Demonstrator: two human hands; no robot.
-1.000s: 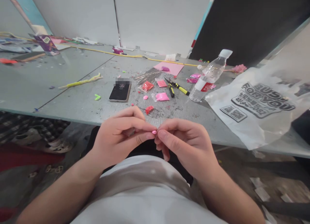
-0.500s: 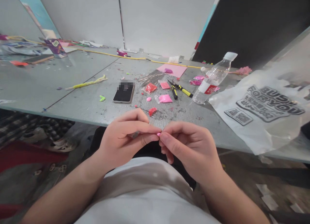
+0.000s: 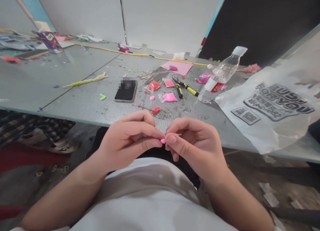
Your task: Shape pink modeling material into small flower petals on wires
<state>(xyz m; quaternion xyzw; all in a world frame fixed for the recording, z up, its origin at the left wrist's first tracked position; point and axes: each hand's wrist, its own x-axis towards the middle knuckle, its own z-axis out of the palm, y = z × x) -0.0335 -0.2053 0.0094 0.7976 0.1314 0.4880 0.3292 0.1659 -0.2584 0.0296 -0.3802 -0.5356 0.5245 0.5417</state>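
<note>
Between my two hands, just off the table's front edge, is a small piece of pink clay [image 3: 163, 141]. My left hand [image 3: 132, 141] pinches it from the left between thumb and forefinger. From the right, the thumb and forefinger of my right hand [image 3: 195, 144] close on the same piece. Beyond the fingertips lies a red, textured clay shape [image 3: 156, 111] with a loop of thin wire beside it. A flattened pink clay piece [image 3: 152, 98] and a bag of pink clay [image 3: 169, 97] sit a little farther back.
A phone [image 3: 126, 89], black-and-yellow pliers [image 3: 185, 87], thin wires [image 3: 155, 76] and red clay packets [image 3: 154, 86] are spread across the grey table [image 3: 87, 107]. At right stand a plastic bottle [image 3: 220, 77] and a white plastic bag [image 3: 270, 107]. A yellow cord [image 3: 112, 50] runs along the back.
The fingertips have shifted slightly, and more of the pink clay shows between them. The camera view has tilted down a little, so the table things sit higher and farther left.
</note>
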